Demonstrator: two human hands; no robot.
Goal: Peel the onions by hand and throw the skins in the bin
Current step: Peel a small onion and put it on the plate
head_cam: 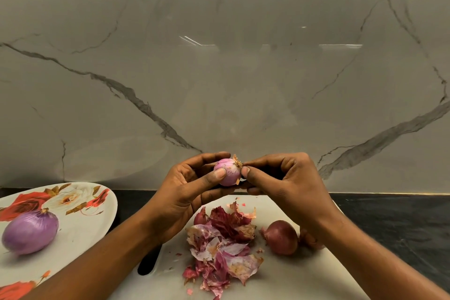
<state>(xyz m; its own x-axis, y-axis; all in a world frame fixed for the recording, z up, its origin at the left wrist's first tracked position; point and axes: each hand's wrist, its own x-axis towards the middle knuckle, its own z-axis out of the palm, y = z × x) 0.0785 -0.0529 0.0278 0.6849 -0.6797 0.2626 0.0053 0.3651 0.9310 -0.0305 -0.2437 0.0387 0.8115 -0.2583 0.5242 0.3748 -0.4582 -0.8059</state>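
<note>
My left hand [187, 192] grips a small, mostly peeled pink onion [227, 173] above the white cutting board [287, 277]. My right hand [280, 180] pinches at the onion's root end, where a scrap of dry skin sticks out. A pile of red and pink onion skins [224, 243] lies on the board below my hands. An unpeeled red onion [282, 237] sits on the board to the right of the pile, and another one behind my right forearm is mostly hidden. A peeled purple onion [30, 231] lies on a floral plate [80, 202] at the left.
The board rests on a dark countertop [389, 217] against a marble wall [219, 68]. A black slot handle [148, 263] shows at the board's left edge. No bin is in view.
</note>
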